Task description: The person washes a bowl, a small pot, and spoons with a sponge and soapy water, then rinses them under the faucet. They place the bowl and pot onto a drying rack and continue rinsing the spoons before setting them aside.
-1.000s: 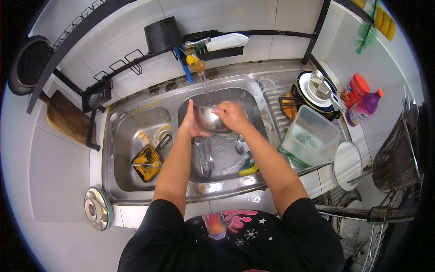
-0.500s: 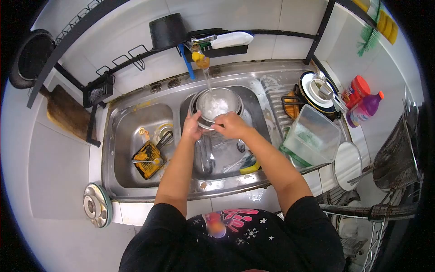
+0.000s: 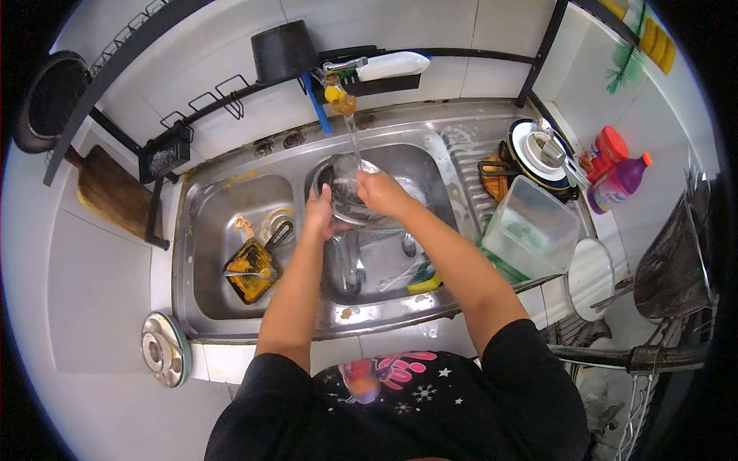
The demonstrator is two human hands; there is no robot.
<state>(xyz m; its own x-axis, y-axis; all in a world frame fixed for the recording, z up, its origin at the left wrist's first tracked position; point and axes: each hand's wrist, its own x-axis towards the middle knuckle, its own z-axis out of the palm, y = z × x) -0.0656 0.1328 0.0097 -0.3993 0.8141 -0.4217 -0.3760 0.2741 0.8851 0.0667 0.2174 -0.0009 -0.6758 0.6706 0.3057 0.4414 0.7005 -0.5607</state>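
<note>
While tap water (image 3: 353, 142) runs, our left hand (image 3: 319, 217) and right hand (image 3: 382, 192) clasp fingers on the steel bowl (image 3: 344, 194) at its rim: light, rigid, probably slippery.

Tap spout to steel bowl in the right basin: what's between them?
Only a thin stream of water, falling from the tap spout into the steel bowl; the head view shows it.

Glossy steel bowl (image 3: 344, 192); shiny wet metal sink (image 3: 231, 307); matt wooden board (image 3: 108, 192).

Dirty pan (image 3: 250, 269) in L basin; purple bottle (image 3: 619, 180) R.
</note>
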